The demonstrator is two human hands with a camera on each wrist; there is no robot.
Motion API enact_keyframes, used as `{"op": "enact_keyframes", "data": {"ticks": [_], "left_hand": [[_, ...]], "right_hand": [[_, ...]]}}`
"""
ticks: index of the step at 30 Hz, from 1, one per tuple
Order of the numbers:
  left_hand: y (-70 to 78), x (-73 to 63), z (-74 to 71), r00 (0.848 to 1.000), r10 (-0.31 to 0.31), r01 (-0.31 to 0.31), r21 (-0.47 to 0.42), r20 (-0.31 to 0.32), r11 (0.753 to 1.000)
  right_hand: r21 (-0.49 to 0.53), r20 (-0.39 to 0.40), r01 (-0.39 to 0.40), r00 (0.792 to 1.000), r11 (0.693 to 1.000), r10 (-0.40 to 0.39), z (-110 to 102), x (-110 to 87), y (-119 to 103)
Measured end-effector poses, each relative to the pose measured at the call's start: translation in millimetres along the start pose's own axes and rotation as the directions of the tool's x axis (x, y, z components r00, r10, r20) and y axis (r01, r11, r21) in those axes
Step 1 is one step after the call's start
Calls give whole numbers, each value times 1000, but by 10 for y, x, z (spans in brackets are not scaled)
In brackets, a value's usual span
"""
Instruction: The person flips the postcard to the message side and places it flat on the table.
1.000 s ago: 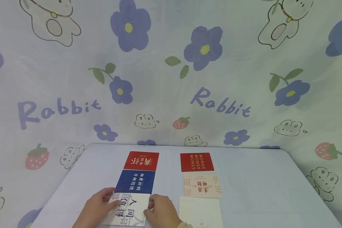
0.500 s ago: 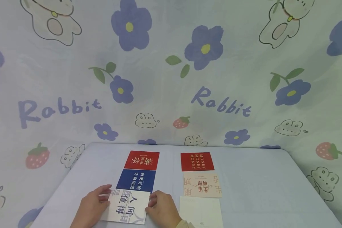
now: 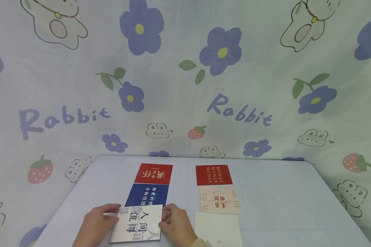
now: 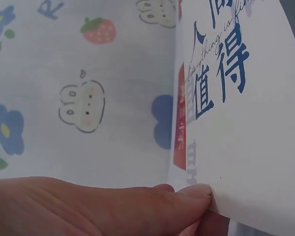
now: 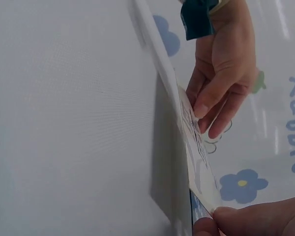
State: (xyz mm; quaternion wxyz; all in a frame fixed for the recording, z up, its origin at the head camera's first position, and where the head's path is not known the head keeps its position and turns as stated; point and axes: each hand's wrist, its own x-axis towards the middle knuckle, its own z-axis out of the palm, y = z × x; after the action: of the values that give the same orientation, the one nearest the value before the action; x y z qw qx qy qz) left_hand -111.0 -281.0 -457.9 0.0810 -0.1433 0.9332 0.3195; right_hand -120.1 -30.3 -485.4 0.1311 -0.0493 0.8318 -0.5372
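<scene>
A white card (image 3: 137,224) with blue Chinese characters is held near the front of the table, tilted slightly and overlapping the near edge of a blue card (image 3: 147,195). My left hand (image 3: 96,222) pinches its left edge; in the left wrist view the left thumb (image 4: 187,201) lies against the card's corner. On the opposite edge my right hand (image 3: 177,224) grips it between thumb and fingers. The right wrist view shows the white card (image 5: 199,164) nearly edge-on, between the left hand (image 5: 226,73) and the right thumb (image 5: 250,216). The fingers behind the card are mostly hidden.
Beyond the blue card lies a red card (image 3: 154,174). To the right, a second column holds a red MONEY card (image 3: 213,175), a cream card with red characters (image 3: 219,200) and a plain pale card (image 3: 217,230). A patterned cloth (image 3: 179,103) hangs behind the white table (image 3: 275,199).
Both hands have lifted the white card slightly from its place below the blue card. It has shifted a little away from me and now covers the blue card's near edge.
</scene>
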Motion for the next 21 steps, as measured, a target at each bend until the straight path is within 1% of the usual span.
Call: {"op": "enact_keyframes", "data": {"ticks": [7,12,14,17,21], "left_hand": [[-6,22,-24,1000,-7,7,-28,-15,1000],[-18,42,-27,999,7,-8,-28,-34,1000],[-20,46,-30,999,8,-9,-31,-39,999],[-18,45,-44,999,-7,5,-43,-39,999],[-4,33,-66,999,-31,30,-71,-17,997]], "right_hand": [[25,-3,35,999,999,-35,-9,-13,-1],[39,-14,62,998,997,-61,-27,-21,-14],[46,-17,61,998,997,-61,-30,-18,-19],[68,-13,55,998,996,-55,-33,-13,-25],[78,-12,61,998,995,-60,-49,-5,-21]]}}
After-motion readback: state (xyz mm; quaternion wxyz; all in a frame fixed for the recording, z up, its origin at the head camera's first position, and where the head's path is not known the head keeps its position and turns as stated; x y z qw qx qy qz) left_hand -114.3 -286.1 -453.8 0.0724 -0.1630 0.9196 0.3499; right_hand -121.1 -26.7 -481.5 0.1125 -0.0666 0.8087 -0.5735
